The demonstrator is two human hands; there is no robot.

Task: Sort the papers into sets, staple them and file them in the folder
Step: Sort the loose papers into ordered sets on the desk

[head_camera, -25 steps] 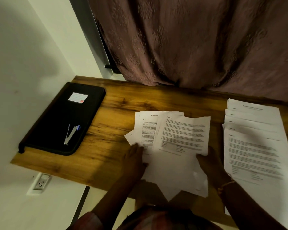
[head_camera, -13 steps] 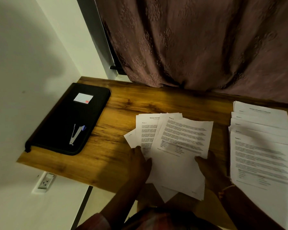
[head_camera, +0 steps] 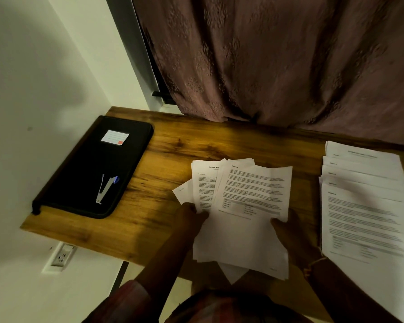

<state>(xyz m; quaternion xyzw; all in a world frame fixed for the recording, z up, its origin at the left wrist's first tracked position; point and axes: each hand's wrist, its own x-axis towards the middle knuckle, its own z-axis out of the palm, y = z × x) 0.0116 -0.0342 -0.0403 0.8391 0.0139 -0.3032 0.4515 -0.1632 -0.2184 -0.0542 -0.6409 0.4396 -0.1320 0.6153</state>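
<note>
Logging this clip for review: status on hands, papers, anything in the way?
Left hand and right hand both grip the fanned papers over the desk edge. Second stack spread at right. Stapler lies on the closed folder, untouched.

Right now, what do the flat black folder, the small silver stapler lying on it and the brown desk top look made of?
Flat black folder: likely fabric or faux leather, matte, with a corded rim. Small silver stapler: bare metal, glinting, with a blue plastic-looking end. Brown desk top: wood or wood-look laminate, soft sheen, visible grain.
</note>
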